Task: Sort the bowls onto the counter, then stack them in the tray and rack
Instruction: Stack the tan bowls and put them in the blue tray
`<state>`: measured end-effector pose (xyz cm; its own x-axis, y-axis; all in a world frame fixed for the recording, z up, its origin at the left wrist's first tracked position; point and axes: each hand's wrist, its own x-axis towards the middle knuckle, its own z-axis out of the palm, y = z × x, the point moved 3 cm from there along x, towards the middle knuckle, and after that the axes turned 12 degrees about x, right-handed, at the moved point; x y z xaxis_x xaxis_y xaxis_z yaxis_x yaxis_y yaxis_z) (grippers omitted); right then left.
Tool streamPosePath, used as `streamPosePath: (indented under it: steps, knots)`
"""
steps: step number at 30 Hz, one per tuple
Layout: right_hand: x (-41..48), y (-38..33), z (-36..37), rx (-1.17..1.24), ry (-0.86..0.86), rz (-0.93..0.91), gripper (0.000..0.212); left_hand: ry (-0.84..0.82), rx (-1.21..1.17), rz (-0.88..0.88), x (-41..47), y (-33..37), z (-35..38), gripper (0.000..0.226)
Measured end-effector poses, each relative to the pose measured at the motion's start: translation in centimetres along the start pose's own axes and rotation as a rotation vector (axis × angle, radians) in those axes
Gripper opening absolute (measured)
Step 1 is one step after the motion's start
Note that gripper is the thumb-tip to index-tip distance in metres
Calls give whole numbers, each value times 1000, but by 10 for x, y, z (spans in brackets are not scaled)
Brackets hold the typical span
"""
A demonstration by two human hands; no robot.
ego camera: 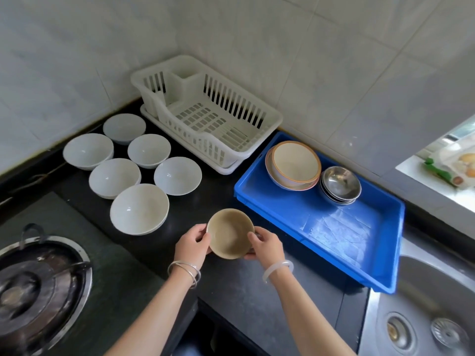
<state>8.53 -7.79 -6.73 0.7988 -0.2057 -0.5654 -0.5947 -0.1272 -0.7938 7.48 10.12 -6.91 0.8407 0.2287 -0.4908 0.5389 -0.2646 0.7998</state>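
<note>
I hold a tan bowl [229,233] over the black counter [221,191], with my left hand [193,243] on its left rim and my right hand [264,244] on its right rim. Several white bowls [140,208] stand on the counter to the left, some of them stacked. The blue tray [341,232] to the right holds a stack of cream bowls with orange rims [294,164] and a stack of steel bowls [339,184] at its far end. The white dish rack [205,111] at the back holds nothing.
A gas burner [38,281] sits at the lower left. A steel sink [426,319] lies at the lower right, under the tray's near corner. Tiled walls close off the back. A window sill with packaged food [455,163] is at the far right.
</note>
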Motion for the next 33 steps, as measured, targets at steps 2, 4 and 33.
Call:
streamPosePath:
  steps: [2, 4, 33]
  knots:
    - [0, -11, -23, 73, 45, -34, 22, -35, -18, 48, -1, 23, 12, 18]
    - [1, -22, -48, 175, 59, -44, 16, -78, -62, 78, -2, 47, 29, 13]
    - [92, 26, -309, 467, 662, 156, 16, -575, -124, -113, 11, 151, 384, 32]
